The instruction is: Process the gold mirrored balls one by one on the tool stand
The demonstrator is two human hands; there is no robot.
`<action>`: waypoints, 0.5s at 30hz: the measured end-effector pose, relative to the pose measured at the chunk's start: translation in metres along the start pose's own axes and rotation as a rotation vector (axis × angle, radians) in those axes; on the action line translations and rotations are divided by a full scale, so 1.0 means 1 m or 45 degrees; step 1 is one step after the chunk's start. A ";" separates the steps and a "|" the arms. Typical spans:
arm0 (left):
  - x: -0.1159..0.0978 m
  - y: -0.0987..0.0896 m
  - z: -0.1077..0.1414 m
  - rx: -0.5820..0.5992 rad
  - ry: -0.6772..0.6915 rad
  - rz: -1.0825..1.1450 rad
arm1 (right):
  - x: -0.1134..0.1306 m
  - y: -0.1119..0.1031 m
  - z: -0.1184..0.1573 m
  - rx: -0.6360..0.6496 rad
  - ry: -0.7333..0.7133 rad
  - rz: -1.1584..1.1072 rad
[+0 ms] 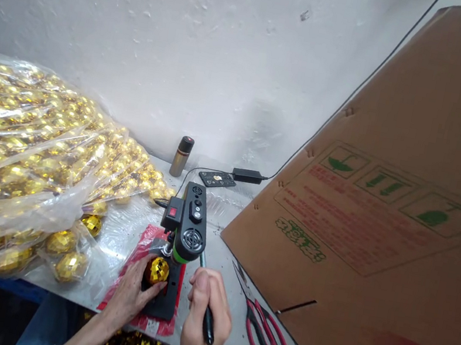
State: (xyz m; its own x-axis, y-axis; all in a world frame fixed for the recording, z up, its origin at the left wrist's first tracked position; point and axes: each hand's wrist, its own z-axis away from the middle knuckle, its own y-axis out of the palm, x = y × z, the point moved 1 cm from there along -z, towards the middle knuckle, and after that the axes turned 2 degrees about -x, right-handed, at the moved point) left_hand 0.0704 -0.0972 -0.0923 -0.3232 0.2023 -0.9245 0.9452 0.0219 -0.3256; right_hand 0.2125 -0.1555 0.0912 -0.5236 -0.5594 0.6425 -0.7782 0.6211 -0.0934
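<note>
My left hand is closed around a gold mirrored ball, thumb on its near side. The ball sits under the head of a small black bench drill press with a red switch. Whether a bit touches the ball is hidden. With my right hand I grip the press's lever, whose black handle end shows below my fist. Beneath the press base lies a red plastic sheet.
A large clear bag of gold balls fills the left. Red-handled scissors lie beside a big cardboard box on the right. Behind the press are a spray can, a phone and a power adapter with its cable.
</note>
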 end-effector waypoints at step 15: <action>-0.008 0.001 -0.009 0.214 0.177 -0.175 | 0.001 -0.002 0.002 0.021 -0.001 -0.019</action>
State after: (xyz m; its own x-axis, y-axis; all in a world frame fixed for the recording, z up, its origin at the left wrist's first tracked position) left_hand 0.0740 -0.0898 -0.0838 -0.4278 0.3416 -0.8368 0.8682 -0.1021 -0.4855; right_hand 0.2129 -0.1584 0.0910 -0.5126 -0.5690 0.6431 -0.7914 0.6035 -0.0968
